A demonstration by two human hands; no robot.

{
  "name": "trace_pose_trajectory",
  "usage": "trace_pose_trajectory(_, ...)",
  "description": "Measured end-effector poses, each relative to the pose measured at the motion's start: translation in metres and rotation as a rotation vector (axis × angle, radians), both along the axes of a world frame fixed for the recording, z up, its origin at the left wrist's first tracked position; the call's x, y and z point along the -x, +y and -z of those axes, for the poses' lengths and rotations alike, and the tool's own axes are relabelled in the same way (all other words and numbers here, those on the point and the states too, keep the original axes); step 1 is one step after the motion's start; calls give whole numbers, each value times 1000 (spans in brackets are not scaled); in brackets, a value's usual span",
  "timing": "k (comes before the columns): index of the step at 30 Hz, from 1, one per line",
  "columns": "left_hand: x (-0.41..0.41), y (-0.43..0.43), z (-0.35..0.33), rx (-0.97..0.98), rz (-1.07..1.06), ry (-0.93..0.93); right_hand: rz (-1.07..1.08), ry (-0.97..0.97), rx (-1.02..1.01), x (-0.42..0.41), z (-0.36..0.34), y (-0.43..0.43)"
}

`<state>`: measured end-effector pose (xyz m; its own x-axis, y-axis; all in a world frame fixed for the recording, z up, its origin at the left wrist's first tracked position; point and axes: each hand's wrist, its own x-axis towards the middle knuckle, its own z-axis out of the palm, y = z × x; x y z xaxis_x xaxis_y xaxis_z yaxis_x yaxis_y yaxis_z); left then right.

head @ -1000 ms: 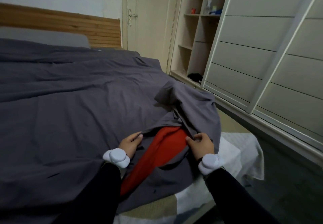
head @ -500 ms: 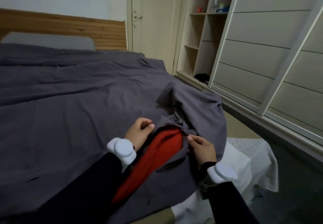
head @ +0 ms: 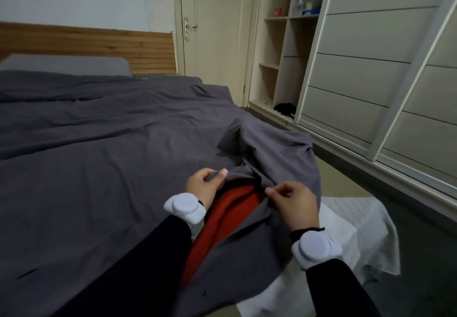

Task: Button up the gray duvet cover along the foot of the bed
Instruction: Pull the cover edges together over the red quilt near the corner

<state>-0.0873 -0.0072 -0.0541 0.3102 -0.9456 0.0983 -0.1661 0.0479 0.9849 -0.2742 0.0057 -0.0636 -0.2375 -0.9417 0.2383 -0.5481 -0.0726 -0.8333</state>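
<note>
The gray duvet cover [head: 99,158] lies spread over the bed. Its foot edge gapes open near me, and a red blanket [head: 222,217] shows through the slit. My left hand [head: 204,186] pinches the upper flap of the cover at the left side of the gap. On the right side of the gap, my right hand [head: 293,204] pinches the cover's edge between thumb and fingers. A small dark button [head: 204,293] sits on the lower flap near the bed's foot. No button is visible at my fingertips.
A folded-back corner of the cover [head: 267,143] bunches on the right. A white sheet [head: 351,237] hangs off the bed corner. The wardrobe's sliding doors [head: 371,69] and open shelves [head: 279,56] line the right. The wooden headboard [head: 99,47] and a door [head: 212,27] stand behind.
Both hands rose from lying flat beside the red gap and now pinch the cover's edges. The view shifted closer and to the left.
</note>
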Motion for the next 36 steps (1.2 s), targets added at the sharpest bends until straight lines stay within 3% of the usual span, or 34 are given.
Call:
trace_pose_trajectory(3, -4, -9, -4, 16, -81, 283, 36, -59, 141, -1, -20, 0)
trace_pose_trajectory(5, -3, -10, 2, -36, -62, 427, -13, -187, 111, -6, -24, 0)
trace_pose_trajectory(9, 5, 1, 29, -159, -8, 437, -148, -679, -93, -23, -14, 2)
trace_pose_trajectory(16, 2, 8, 41, -133, 145, 421, -178, -879, -318, -28, 17, -4)
trace_pose_trajectory(24, -1, 9, 47, -118, 187, 575, -195, -836, -266, -33, 2, -3)
trace_pose_trajectory(27, -2, 8, 49, -119, 193, 578, -156, -661, -192, -35, 9, -4)
trace_pose_trajectory(31, -1, 6, 49, -122, 203, 647, -287, -366, -113, -38, 19, -3)
trace_pose_trajectory(36, -3, 5, 51, -108, 217, 795, -299, -175, -54, -43, 24, -3)
